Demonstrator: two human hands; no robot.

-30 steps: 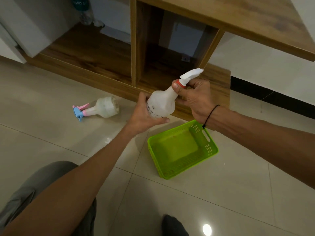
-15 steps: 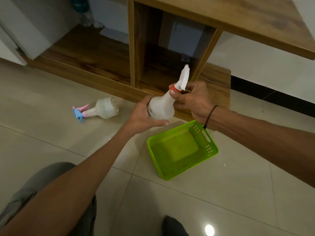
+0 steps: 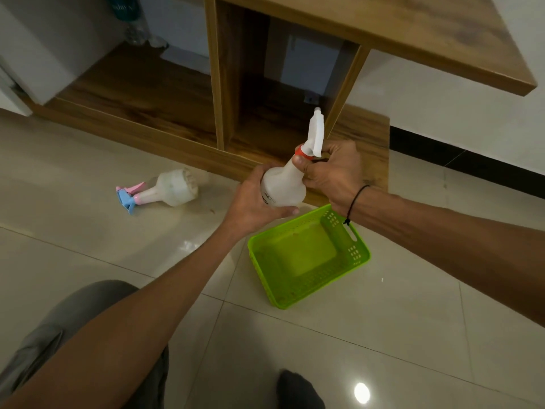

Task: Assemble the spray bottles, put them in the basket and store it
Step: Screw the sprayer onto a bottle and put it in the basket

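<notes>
Now my left hand (image 3: 250, 202) grips the body of the white spray bottle (image 3: 281, 187), and my right hand (image 3: 333, 172) pinches its neck under the red collar. I hold it above the floor, just beyond the green basket (image 3: 309, 296). Another spray bottle (image 3: 168, 188) lies on the tiles, well apart.

I am in a room of a home, low to the glossy cream floor tiles (image 3: 383, 335); a wood-grain cabinet (image 3: 383, 22) with an open cubby (image 3: 280, 113) stands against a white wall with a dark skirting strip (image 3: 472, 160); a plastic water bottle (image 3: 129, 22) sits on the low wooden shelf (image 3: 132, 84) beside it.
</notes>
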